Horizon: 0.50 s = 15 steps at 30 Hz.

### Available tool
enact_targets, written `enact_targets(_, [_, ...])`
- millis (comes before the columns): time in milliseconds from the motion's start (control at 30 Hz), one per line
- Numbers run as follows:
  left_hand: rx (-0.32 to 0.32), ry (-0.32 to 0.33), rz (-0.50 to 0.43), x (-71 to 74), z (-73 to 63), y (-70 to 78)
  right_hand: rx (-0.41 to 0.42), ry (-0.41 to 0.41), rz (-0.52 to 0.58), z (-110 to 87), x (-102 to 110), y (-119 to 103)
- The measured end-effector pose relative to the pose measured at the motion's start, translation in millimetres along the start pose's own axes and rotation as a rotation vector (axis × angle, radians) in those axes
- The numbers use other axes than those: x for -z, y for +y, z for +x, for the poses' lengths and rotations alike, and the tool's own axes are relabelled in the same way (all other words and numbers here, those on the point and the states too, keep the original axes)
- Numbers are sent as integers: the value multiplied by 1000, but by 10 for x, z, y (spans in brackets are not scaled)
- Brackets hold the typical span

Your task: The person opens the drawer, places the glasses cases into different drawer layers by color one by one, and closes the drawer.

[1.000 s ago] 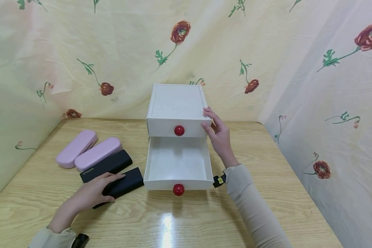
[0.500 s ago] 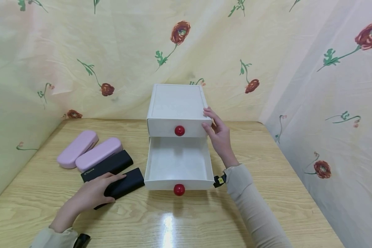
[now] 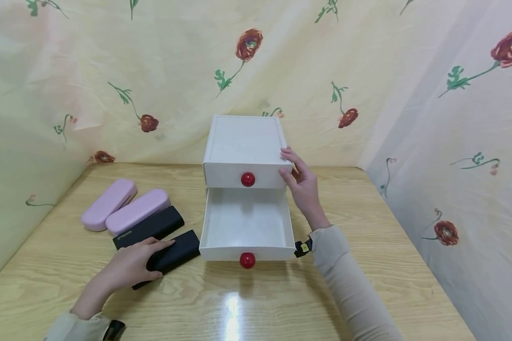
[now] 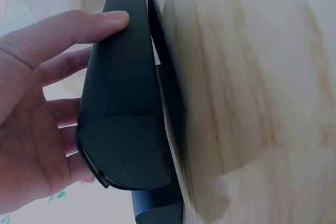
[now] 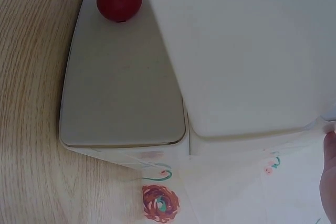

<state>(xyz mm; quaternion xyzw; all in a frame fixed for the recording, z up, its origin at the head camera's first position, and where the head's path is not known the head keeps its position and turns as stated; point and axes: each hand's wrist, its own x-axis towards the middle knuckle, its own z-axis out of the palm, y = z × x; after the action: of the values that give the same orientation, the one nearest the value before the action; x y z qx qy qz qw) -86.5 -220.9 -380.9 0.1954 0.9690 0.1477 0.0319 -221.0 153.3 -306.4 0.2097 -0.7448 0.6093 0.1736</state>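
In the head view my left hand [image 3: 128,267] holds a black glasses case [image 3: 179,251] by its near end, the case lying slanted beside the open drawer. The left wrist view shows the thumb along one side of that case [image 4: 123,87] and the fingers behind the other. My right hand [image 3: 304,189] grips the front right corner of a white drawer unit [image 3: 247,139], thumb on the front and fingers at the top edge. Its lower drawer [image 3: 247,225] is pulled out with nothing inside; the upper one, with a red knob [image 3: 248,179], is closed.
A second black glasses case [image 3: 166,222] lies just behind the held one. Two pink cases [image 3: 108,204] sit farther left on the wooden table [image 3: 187,308]. Flowered cloth [image 3: 175,71] hangs behind the table and along both sides. Another red knob [image 3: 247,260] juts from the pulled-out drawer.
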Motion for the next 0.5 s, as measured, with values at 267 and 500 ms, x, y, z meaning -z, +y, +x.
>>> enact_targets(267, [-26, 17, 3, 42, -50, -6, 8, 0, 3, -1, -6, 5])
enact_targets(500, [-27, 56, 35, 171, -87, -34, 20, -2, -3, -10, -1, -33])
